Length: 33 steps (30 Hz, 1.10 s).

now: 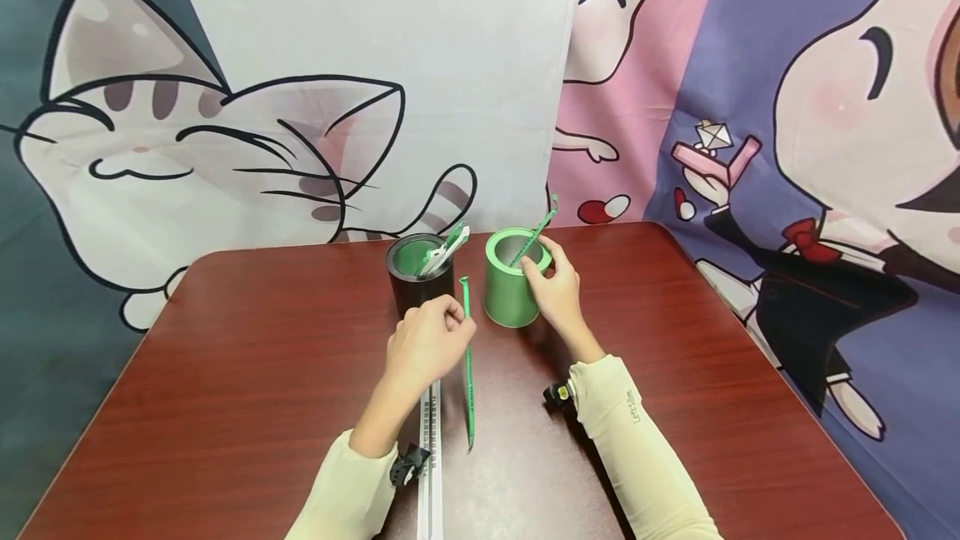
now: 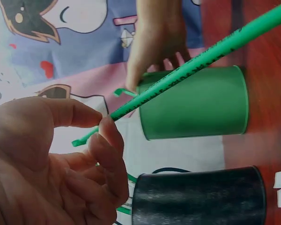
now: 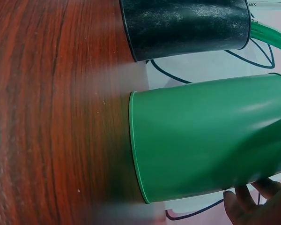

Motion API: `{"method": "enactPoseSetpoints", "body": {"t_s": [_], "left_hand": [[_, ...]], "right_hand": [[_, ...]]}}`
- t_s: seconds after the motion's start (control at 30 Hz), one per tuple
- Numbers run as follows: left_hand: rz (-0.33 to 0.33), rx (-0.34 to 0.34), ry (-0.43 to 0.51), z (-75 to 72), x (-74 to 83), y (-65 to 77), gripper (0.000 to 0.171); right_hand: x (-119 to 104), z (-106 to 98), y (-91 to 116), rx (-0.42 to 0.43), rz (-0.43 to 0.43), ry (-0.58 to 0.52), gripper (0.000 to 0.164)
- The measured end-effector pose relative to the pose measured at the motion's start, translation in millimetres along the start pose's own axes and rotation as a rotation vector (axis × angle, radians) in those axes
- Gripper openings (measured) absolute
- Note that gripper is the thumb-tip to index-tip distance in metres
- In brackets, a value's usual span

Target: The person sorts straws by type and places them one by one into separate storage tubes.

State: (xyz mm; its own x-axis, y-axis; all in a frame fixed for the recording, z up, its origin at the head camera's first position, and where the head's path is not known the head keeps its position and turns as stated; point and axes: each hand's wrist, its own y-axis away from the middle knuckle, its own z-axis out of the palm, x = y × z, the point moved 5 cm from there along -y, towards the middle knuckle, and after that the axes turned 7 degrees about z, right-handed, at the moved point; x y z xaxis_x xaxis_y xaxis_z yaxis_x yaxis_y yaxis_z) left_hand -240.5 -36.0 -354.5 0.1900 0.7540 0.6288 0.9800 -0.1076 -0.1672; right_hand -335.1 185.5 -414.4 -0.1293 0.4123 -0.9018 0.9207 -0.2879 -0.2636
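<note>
My left hand [image 1: 429,342] pinches a slim green stick [image 1: 469,394] between thumb and forefinger, near its small hooked end. Black lettering runs along this stick [image 2: 178,77] in the left wrist view. On the right, my right hand [image 1: 558,294] holds the green cup [image 1: 510,298] at its rim and side, the thumb at the rim. Another green stick [image 1: 536,233] with a hooked tip leans out of that cup. In the right wrist view, fingers [image 3: 246,199] lie against the cup's side. The held stick is apart from the cup.
A black cup [image 1: 402,294] stands left of the green one, just beyond my left hand, with several green and white strips [image 1: 447,250] in it. Long white printed strips [image 1: 430,490] lie on the brown table [image 1: 247,390]. A cartoon-printed cloth [image 1: 487,65] hangs behind.
</note>
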Motion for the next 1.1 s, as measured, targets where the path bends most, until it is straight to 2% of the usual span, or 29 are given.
{"method": "enactPoseSetpoints", "body": {"t_s": [0.17,0.47,0.63,0.87,1.1], "left_hand": [[0.040,0.064,0.043,-7.3,7.6,-0.6,0.008],[0.112,0.234,0.141,-31.6,19.9,-10.1,0.009],[0.142,0.280,0.174,-50.5,28.2,-19.9,0.009],[0.220,0.338,0.213,-78.7,44.7,-34.9,0.011],[0.202,0.366,0.218,-85.5,53.6,-48.9,0.014]], "right_hand": [[1,-2,0,0.002,-0.016,0.004,0.048],[4,-1,-1,0.008,-0.033,0.009,0.047],[4,0,-1,0.012,-0.049,0.019,0.047],[5,1,-1,0.029,-0.068,0.036,0.046],[6,1,1,0.023,-0.073,0.042,0.045]]}}
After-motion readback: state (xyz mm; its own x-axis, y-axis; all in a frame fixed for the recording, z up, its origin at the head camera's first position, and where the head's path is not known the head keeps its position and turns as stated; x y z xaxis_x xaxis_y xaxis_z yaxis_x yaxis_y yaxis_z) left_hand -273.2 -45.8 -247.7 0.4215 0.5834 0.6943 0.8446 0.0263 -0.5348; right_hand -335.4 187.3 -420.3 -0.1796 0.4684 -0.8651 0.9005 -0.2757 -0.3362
